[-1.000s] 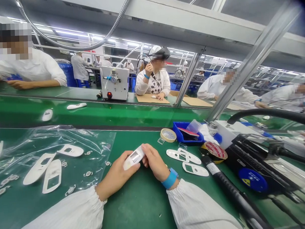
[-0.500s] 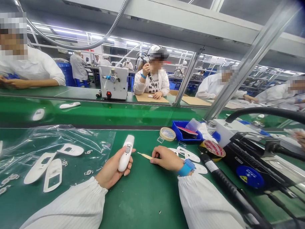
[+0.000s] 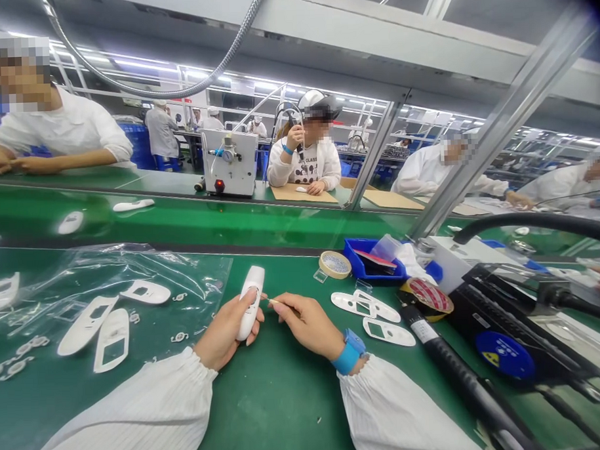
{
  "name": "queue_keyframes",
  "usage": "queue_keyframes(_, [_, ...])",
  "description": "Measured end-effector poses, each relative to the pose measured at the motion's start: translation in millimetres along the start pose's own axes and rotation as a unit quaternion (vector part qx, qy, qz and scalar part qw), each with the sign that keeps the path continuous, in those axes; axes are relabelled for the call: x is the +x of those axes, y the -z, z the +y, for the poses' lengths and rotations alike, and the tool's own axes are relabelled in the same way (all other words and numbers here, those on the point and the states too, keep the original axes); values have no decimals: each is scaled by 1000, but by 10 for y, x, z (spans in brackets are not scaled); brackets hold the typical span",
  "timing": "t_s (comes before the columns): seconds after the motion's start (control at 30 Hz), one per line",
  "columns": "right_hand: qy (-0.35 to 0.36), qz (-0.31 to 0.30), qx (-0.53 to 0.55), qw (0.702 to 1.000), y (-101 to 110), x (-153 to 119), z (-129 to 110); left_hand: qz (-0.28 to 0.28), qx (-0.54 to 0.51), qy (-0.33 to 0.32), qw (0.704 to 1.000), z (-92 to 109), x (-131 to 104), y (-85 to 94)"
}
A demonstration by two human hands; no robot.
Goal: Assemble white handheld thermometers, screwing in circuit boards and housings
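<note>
My left hand (image 3: 229, 329) is wrapped round a long white plastic device (image 3: 253, 286), its thumb lying on the upper face. Close on its right, my right hand (image 3: 306, 320) pinches a thin pale stick (image 3: 270, 301), whose tip is near my left fingertips; whether it touches them I cannot tell. Most of the stick is hidden by my fingers. Several white shell parts lie right of my right hand, one with a rectangular opening (image 3: 405, 333). More white shells (image 3: 87, 326) and small ring-shaped parts (image 3: 179, 337) lie at the left on clear plastic film (image 3: 183, 272).
Beyond my right hand are a tape roll (image 3: 335, 264), a blue tray (image 3: 353, 266) and a red-and-white tape roll (image 3: 428, 296). A black tool (image 3: 445, 351) and black machine (image 3: 500, 310) stand right. A green conveyor (image 3: 221, 226) crosses ahead, with people seated behind it.
My right hand has moved left with the stick, closer to my left hand. My left thumb now covers more of the device's face. The view has shifted slightly.
</note>
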State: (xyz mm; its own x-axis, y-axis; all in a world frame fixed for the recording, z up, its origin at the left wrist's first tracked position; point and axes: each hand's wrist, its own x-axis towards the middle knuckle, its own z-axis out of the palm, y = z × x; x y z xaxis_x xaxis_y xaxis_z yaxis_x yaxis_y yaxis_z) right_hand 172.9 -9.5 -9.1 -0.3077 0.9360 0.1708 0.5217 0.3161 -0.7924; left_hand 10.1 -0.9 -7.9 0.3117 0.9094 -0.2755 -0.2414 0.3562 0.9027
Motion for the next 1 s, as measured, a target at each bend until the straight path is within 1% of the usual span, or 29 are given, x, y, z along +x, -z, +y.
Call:
queue_keyframes(0.23, [-12,-3,-51,999,-31,4,-25,2,47,-16,999,-9,-18,-30])
queue_keyframes(0.3, [-9,-4,-63,998,-36,-3,-40,17,107,-49,993,-36,-8,-8])
queue_keyframes(0.4, [0,11,-90,996,-59,-13,-48,43,218,-115,968,-80,20,34])
queue_keyframes(0.47, [0,28,-105,994,-83,-19,-43,44,249,-128,959,-93,34,44])
queue_keyframes(0.53, [-6,31,-109,993,-106,-25,-39,19,227,-101,968,-88,31,29])
queue_keyframes(0.6, [-7,24,-98,995,-122,-30,-42,-27,166,-47,985,-71,14,-5])
queue_keyframes(0.67, [3,22,-82,996,-130,-32,-51,-69,98,8,993,-52,-11,-42])
queue_keyframes(0.7, [9,23,-77,997,-132,-31,-56,-83,76,24,993,-45,-21,-57])
queue_keyframes(0.77, [16,25,-86,996,-133,-22,-63,-92,63,30,993,-35,-30,-73])
queue_keyframes(0.83, [12,23,-131,991,-132,-8,-55,-75,83,13,994,-27,-16,-63])
queue_keyframes(0.9, [-1,20,-185,983,-128,4,-30,-31,138,-20,990,-9,24,-22])
queue_keyframes(0.93, [-8,21,-206,978,-125,8,-11,-1,182,-48,982,5,52,10])
queue_keyframes(0.97, [-13,22,-220,975,-121,11,13,28,239,-86,967,23,82,48])
queue_keyframes(1.0, [-15,25,-227,974,-116,13,40,56,304,-128,942,43,113,89])
